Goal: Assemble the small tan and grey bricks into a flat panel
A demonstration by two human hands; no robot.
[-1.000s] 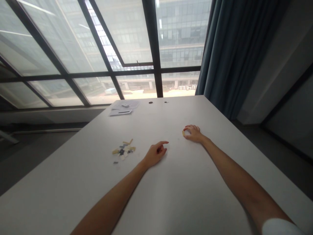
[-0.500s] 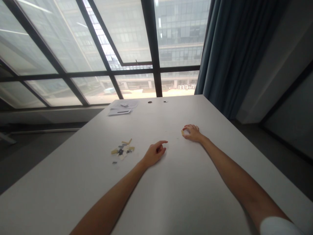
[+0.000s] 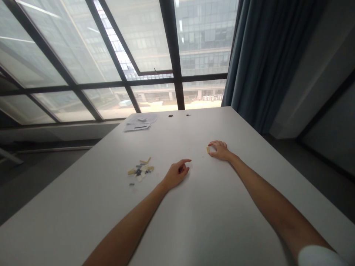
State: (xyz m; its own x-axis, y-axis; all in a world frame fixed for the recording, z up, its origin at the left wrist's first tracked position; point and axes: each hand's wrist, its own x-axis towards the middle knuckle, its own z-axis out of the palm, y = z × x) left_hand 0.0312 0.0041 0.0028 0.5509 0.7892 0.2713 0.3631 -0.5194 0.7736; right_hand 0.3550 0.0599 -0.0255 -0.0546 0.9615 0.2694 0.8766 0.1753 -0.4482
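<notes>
On the white table (image 3: 194, 207), my right hand (image 3: 220, 150) rests with thumb and fingers curved around a small pale yellow block (image 3: 208, 150). A whitish patch shows between thumb and fingers; whether it is part of the block or bare tabletop is unclear. My left hand (image 3: 177, 173) lies nearer the middle, its index finger stretched out, thumb apart and the other fingers curled, with nothing visible in it. Left of that hand sits a loose pile of small building blocks (image 3: 141, 169) in yellow, white and dark grey. One dark grey block (image 3: 131, 184) lies apart, in front of the pile.
White papers (image 3: 137, 127) with a dark pen-like strip and a small white object lie at the far left corner. Two small dark round spots (image 3: 170, 116) mark the far edge. Beyond stand windows (image 3: 149, 96) and a blue curtain (image 3: 249, 74).
The whole view has shifted very slightly. Both hands keep the same pose and place, and the pile of blocks looks the same.
</notes>
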